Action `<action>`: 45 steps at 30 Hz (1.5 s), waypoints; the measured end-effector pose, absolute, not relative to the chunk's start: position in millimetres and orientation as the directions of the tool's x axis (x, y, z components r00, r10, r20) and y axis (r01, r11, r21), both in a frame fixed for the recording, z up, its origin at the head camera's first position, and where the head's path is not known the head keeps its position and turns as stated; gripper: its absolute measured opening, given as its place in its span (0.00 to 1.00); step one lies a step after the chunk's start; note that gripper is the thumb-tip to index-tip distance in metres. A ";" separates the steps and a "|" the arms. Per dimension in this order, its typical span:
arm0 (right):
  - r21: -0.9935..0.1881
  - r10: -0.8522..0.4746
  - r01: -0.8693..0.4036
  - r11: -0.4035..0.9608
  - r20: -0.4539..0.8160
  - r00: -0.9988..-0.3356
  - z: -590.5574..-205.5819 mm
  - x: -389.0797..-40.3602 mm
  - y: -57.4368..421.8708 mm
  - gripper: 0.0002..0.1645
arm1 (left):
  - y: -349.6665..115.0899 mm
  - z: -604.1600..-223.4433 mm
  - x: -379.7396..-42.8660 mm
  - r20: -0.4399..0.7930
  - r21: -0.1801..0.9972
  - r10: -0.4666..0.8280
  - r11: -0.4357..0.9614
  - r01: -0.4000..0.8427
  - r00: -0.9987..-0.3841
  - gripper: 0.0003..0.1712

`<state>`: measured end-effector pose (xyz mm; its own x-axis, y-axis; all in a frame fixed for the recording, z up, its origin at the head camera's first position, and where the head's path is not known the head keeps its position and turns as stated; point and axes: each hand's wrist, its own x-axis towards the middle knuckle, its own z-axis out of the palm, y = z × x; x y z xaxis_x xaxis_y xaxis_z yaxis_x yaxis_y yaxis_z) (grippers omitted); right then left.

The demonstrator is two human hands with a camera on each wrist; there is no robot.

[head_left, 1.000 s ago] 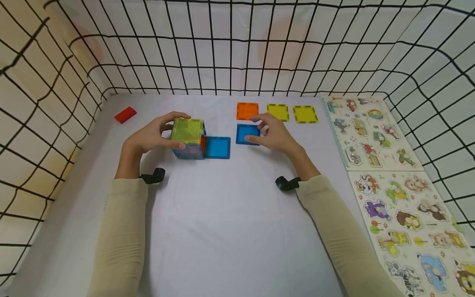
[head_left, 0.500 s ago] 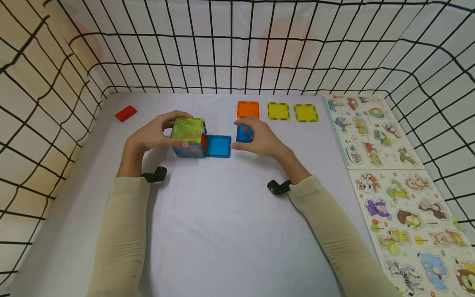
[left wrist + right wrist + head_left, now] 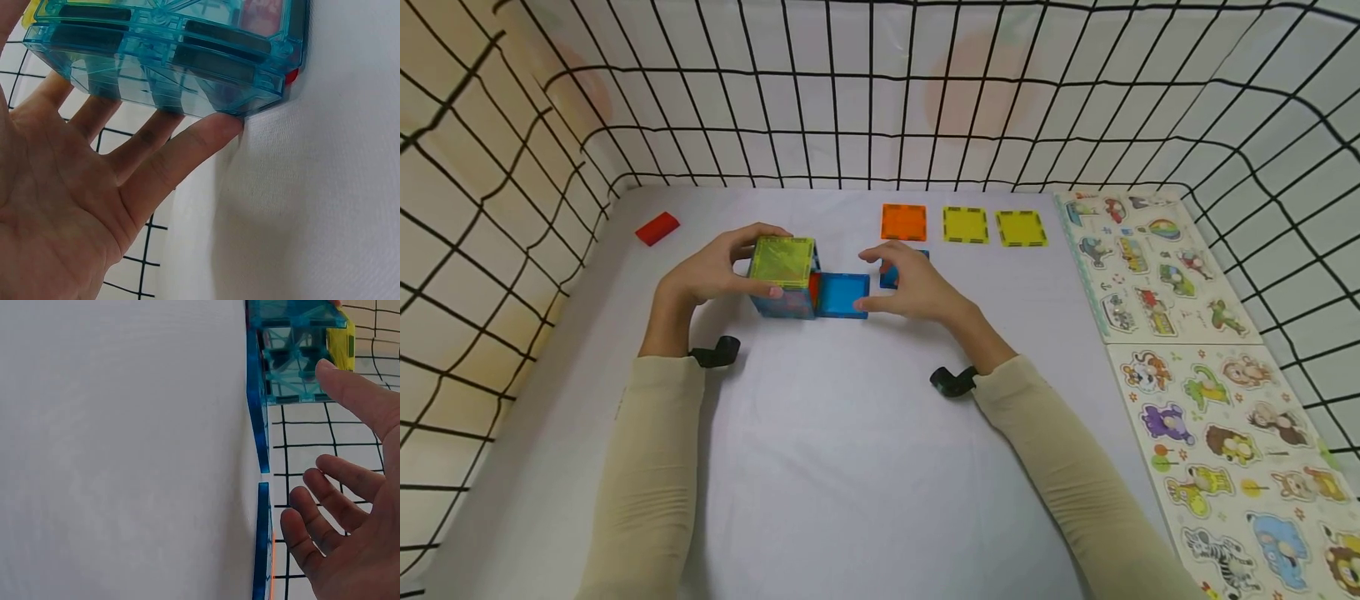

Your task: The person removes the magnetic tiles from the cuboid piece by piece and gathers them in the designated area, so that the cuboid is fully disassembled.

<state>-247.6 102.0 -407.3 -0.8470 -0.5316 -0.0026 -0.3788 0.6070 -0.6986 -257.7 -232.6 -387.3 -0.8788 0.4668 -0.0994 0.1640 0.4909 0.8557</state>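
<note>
A cube of translucent magnetic tiles [image 3: 782, 265], yellow on top and blue at the sides, stands left of centre. My left hand [image 3: 703, 271] grips it, thumb across the front and fingers round the far left side. Something red [image 3: 814, 292] shows at the cube's right opening. Against that side a blue square tile [image 3: 842, 296] lies flat. My right hand [image 3: 917, 287] hovers over this tile's right edge, thumb and fingers spread, with nothing between them. Partly hidden beneath the right hand is a second blue tile [image 3: 890, 279].
An orange tile [image 3: 904, 222] and two yellow tiles, one [image 3: 966, 225] beside the other [image 3: 1021, 228], lie in a row at the back. A red block [image 3: 657, 228] rests far left. Along the right lies a sheet of animal pictures [image 3: 1195, 375]. Black wire mesh [image 3: 868, 129] surrounds the table.
My right hand has moved left, from the second blue tile to the blue tile beside the cube. The left hand keeps its grip on the cube.
</note>
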 end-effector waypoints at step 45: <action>-0.375 -0.533 -0.471 0.799 -0.077 -0.843 -399.7 -237.6 53.4 0.49 | -229.6 -387.7 -257.2 -0.101 0.867 0.457 0.476 0.148 -0.884 0.43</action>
